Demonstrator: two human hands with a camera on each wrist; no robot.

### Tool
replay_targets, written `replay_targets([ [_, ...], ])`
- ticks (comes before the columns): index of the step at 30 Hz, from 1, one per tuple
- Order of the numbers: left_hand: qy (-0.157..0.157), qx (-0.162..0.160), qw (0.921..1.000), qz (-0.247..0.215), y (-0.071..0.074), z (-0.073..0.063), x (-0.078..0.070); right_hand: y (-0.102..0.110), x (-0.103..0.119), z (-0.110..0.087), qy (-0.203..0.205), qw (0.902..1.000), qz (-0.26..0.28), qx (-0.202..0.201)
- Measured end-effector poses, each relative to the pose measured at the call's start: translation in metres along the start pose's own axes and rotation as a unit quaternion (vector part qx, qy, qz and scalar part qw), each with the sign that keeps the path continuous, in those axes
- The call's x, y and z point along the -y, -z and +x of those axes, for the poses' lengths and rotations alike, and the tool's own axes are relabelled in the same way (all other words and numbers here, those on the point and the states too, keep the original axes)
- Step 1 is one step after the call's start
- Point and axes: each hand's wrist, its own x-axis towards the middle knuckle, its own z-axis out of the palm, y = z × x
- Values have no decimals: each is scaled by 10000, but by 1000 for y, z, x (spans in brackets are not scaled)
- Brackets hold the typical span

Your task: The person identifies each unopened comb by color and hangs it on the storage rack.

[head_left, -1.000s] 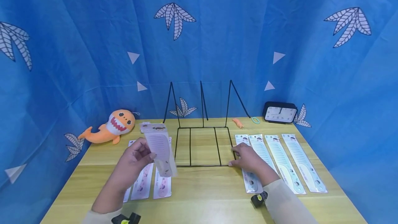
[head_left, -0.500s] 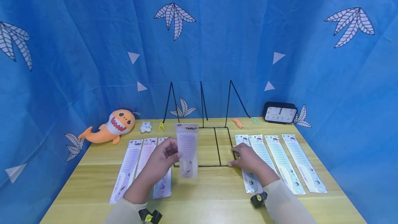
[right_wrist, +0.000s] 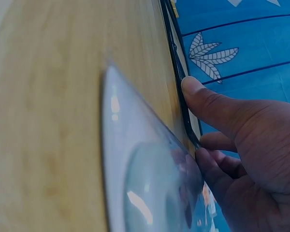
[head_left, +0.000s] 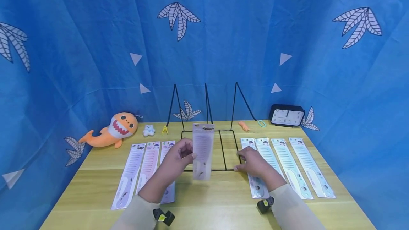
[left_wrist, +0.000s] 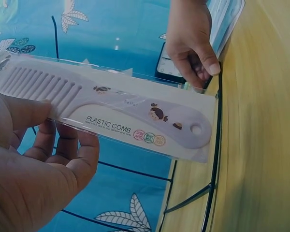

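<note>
Upright over the black wire rack (head_left: 223, 150), a lilac plastic comb (head_left: 203, 148) in a clear-fronted package is pinched by my left hand (head_left: 176, 159). In the left wrist view, the thumb lies across the tooth end of the comb (left_wrist: 150, 113), and its handle end is close to the rack's front wire. My right hand (head_left: 254, 162) grips the front right corner of the rack. The right wrist view shows the thumb of that hand (right_wrist: 251, 145) on the wire and its fingers curled at the corner, beside a packaged comb (right_wrist: 154, 188).
Three packaged combs (head_left: 129, 173) lie left of the rack, and several greenish ones (head_left: 292, 168) lie right. Along the back are an orange shark plush (head_left: 119, 129), a white bear figure (head_left: 148, 130), a yellow clip (head_left: 164, 129), an orange toy (head_left: 244, 126), a teal ring (head_left: 262, 123) and a clock (head_left: 287, 115).
My left hand has carried the comb rightward from above the left combs to the front of the rack, turning it more upright. My right hand has stayed at the rack's corner.
</note>
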Motion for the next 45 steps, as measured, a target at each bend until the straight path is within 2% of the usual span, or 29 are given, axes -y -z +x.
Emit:
replay_targets([
  [13,281,25,9992,266,-8,8,-3,1,2,-2,-5,10000,2,-31],
  [25,350,77,9988,320,-13,11,-5,2,4,-1,17,10000,36,19],
  [40,742,-118,9963,409,-18,13,-4,2,2,-1,202,9998,-49,-71],
  [45,707,-133,9965,433,-19,15,-2,1,0,0,246,9996,-63,-101],
])
